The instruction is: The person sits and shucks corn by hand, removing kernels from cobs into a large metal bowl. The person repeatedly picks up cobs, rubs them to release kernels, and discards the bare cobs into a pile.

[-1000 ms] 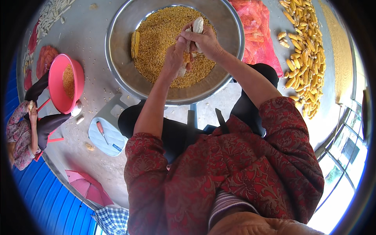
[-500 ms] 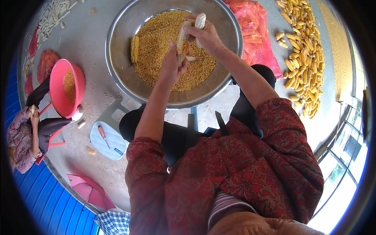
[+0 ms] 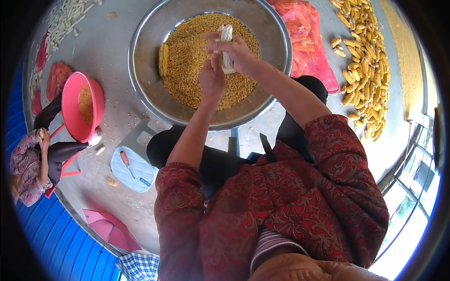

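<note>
Both my hands are over a wide steel basin [image 3: 139, 84] that holds loose yellow corn kernels [image 3: 187, 47]. My right hand [image 3: 240, 55] is closed around a bare white corn cob [image 3: 227, 33], which stands up past its fingers. Just below and to the left, my left hand [image 3: 212, 78] is closed on a second cob, mostly hidden by the fingers and pressed close to the first. A whole yellow ear of corn [image 3: 163, 60] leans on the basin's left inner wall.
A pale blue stool [image 3: 133, 175] carries a red-handled pointed tool [image 3: 124, 158]. Corn ears [image 3: 368, 79] lie right, beside a red mesh sack [image 3: 307, 47]. Another person [image 3: 30, 159] sits left by a pink tub [image 3: 70, 110]. Stripped cobs [image 3: 58, 25] and a pink umbrella [image 3: 112, 229] lie beyond.
My right hand has come down and left, its white cob now more upright against the left hand's cob. My left hand's fingers have wrapped further round its cob, hiding most of it.
</note>
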The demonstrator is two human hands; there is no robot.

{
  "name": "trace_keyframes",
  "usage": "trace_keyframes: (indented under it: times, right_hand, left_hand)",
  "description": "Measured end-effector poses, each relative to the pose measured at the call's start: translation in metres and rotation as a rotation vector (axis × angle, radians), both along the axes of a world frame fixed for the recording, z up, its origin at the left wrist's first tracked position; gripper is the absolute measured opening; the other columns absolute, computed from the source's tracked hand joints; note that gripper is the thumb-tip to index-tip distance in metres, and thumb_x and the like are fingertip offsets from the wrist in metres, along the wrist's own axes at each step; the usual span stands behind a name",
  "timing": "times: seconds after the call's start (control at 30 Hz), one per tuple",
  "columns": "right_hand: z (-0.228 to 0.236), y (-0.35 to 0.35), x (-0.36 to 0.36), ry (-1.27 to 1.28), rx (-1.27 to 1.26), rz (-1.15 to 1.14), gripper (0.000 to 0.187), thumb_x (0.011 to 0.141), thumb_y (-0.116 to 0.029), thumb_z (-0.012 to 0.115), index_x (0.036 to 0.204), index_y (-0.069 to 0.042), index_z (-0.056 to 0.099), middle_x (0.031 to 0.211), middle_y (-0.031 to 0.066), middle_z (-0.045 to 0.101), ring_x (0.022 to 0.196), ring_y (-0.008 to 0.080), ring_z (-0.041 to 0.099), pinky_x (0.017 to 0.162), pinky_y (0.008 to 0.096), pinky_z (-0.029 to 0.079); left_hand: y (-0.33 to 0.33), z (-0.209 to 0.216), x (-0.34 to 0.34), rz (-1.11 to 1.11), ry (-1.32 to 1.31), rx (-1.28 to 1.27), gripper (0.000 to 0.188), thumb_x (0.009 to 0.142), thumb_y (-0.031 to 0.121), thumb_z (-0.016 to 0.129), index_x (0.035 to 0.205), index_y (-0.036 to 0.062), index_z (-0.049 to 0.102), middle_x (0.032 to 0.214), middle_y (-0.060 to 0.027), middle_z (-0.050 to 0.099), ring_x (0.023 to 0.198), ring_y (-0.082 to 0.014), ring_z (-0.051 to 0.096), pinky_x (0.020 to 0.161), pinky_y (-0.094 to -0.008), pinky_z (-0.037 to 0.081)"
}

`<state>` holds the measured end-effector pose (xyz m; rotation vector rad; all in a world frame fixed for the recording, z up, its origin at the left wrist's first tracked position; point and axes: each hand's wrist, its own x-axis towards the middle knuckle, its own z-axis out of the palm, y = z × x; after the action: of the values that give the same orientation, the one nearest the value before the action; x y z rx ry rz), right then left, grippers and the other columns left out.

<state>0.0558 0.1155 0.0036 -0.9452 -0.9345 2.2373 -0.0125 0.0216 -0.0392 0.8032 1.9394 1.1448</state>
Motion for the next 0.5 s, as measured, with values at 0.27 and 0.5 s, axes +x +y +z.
trace_keyframes:
  times: [0.27,0.5]
  right_hand:
    - [-0.015,-0.010,-0.005,-0.442,0.719,-0.112,0.018,0.083,-0.014,0.066,0.098,-0.003,0.064,0.073,0.0032,0.064,0.062,0.0089,0.060,0.053,0.0280,0.049]
    - [0.003,-0.002,-0.004,-0.334,0.395,-0.004,0.018,0.082,-0.019,0.068,0.094,-0.006,0.067,0.077,0.0021,0.066,0.069,0.0100,0.060,0.064,0.0269,0.050]
  left_hand:
    - [0.006,-0.006,0.003,0.019,-0.372,0.051,0.059,0.097,0.057,0.028,0.081,0.0054,0.053,0.059,-0.0122,0.052,0.049,-0.0270,0.049,0.045,-0.0381,0.036]
    - [-0.003,0.029,-0.019,-0.085,-1.506,0.049,0.058,0.096,0.060,0.023,0.075,0.0110,0.045,0.048,0.0025,0.033,0.036,-0.0084,0.025,0.035,-0.0237,0.019]
